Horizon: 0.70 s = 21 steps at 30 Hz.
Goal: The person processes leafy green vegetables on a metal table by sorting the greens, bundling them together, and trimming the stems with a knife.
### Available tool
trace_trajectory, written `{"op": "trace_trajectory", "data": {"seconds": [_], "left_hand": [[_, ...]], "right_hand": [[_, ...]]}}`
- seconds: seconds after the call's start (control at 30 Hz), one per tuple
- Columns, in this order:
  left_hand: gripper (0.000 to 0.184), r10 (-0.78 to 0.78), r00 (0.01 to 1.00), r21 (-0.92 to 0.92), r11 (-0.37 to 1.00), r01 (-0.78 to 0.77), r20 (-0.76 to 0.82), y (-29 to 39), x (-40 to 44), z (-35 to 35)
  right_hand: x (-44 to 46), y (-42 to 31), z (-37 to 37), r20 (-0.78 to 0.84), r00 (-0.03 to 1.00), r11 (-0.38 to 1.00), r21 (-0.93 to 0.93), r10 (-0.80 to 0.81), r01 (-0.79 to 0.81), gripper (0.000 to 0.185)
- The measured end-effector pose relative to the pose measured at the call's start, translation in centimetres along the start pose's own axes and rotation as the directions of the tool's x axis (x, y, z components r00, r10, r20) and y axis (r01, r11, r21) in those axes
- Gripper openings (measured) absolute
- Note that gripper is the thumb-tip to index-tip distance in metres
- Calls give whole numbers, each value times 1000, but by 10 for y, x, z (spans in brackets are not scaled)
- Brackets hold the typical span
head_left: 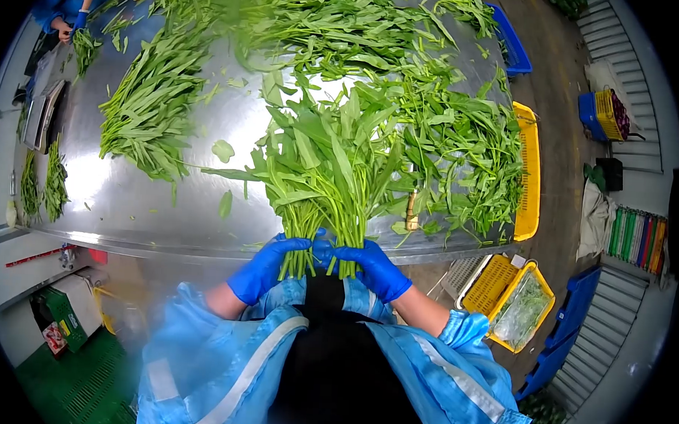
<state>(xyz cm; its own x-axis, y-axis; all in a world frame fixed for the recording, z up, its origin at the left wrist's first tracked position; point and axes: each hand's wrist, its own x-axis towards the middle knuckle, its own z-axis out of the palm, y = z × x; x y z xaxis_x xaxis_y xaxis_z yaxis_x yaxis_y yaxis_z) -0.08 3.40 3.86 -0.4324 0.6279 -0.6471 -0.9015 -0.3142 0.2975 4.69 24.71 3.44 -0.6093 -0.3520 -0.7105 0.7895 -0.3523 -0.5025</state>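
Two bunches of leafy green stems stand side by side at the front edge of the metal table point(225, 233). My left hand point(270, 266), in a blue glove, is closed around the stems of the left bunch point(298, 210). In my gloved right hand point(376, 269) are the stems of the right bunch point(348, 193). The cut ends poke out below both hands, and the leaves fan out over the tabletop. Just right of the bunches lies a small tool with a wooden handle point(412, 211).
Loose greens point(463, 157) cover the table's right, and a long pile point(159, 90) lies to the left. A co-worker's gloved hand point(79, 22) is at the far left. Yellow crates point(528, 171) and a blue crate point(510, 41) flank the right edge.
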Motion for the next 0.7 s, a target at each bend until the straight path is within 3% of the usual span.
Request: {"op": "trace_trajectory", "data": {"seconds": [0.1, 0.13, 0.2, 0.23, 0.27, 0.33, 0.37, 0.4, 0.43, 0.47, 0.53, 0.57, 0.6, 0.67, 0.7], "left_hand": [[41, -29, 1000, 90, 995, 30, -9, -1, -1, 2], [42, -39, 998, 214, 976, 51, -57, 6, -3, 5], [44, -32, 988, 449, 888, 98, -153, 28, -11, 16], [38, 125, 981, 453, 890, -47, -145, 42, -22, 29], [32, 186, 976, 439, 891, -118, -114, 64, -38, 42], [27, 330, 939, 573, 790, -219, -97, 86, -39, 25], [25, 320, 929, 660, 741, -125, -183, 90, -32, 4], [24, 324, 907, 728, 685, -28, -269, 92, -17, -19], [23, 343, 872, 782, 620, 68, -348, 96, -6, -35], [22, 415, 853, 774, 633, -22, -316, 113, -9, -21], [21, 502, 810, 728, 670, -144, -302, 126, -48, 6], [23, 563, 774, 673, 695, -253, -290, 134, -57, 15], [24, 570, 755, 644, 718, -265, -324, 141, -50, 6], [26, 554, 722, 575, 774, -265, -414, 144, -30, -40], [29, 415, 756, 439, 879, -188, -507, 151, -24, -41]], "right_hand": [[1, 0, 11, 17, 1000, 988, 153, -22, 19, 36], [2, -9, 16, 15, 999, 980, 195, -33, 29, 36], [-15, -41, 21, -132, 986, 995, -29, -97, 94, 35], [-33, -68, 24, -121, 971, 977, -81, -204, 195, 34], [-45, -90, 23, -107, 944, 946, -131, -311, 297, 34], [-45, -110, 9, -232, 849, 880, -130, -475, 457, 30], [-22, -108, -21, -257, 851, 887, -195, -458, 419, 28], [-2, -117, -46, -228, 931, 954, -165, -283, 250, 24], [-2, -116, -65, -312, 907, 949, -226, -283, 219, 23], [-5, -132, -61, -390, 872, 939, -287, -296, 191, 22], [-49, -168, -37, -438, 784, 893, -306, -439, 329, 17], [-63, -175, -25, -427, 708, 826, -313, -563, 469, 19], [-62, -173, -29, -437, 640, 772, -285, -632, 568, 19], [-23, -162, -70, -495, 722, 875, -277, -484, 396, 22], [-16, -163, -73, -443, 823, 934, -168, -356, 314, 24]]}}
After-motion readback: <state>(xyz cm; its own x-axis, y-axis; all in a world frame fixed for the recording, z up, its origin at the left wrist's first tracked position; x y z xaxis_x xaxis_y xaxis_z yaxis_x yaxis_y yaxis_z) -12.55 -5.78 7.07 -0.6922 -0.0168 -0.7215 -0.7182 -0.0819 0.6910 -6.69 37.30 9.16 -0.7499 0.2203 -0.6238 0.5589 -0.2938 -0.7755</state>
